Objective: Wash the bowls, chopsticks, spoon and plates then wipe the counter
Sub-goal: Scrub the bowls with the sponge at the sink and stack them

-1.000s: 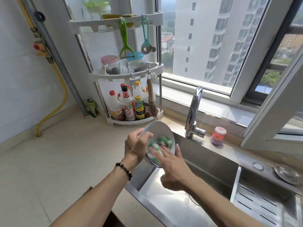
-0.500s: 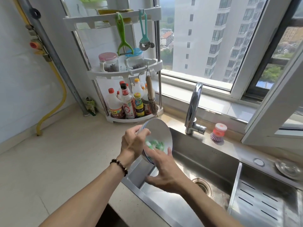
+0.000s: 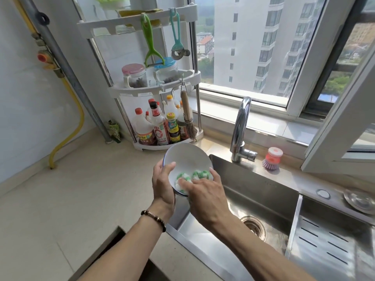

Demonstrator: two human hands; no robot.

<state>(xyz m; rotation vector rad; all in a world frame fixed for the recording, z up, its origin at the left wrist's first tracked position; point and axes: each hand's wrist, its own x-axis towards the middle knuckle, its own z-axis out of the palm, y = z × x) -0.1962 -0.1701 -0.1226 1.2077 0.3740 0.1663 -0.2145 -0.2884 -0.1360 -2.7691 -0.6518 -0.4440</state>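
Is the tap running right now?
Off: no water falls from the faucet spout into the sink. The plate is scrubbed without running water.

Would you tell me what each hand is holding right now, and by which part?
The left hand grips the white plate by its left rim, thumb inside. The right hand presses a green-and-white scrubber against the plate's face with its fingers.

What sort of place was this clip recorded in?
Most likely a home kitchen in a high-rise flat: a steel sink with a faucet, a condiment rack, and tower blocks outside the window.
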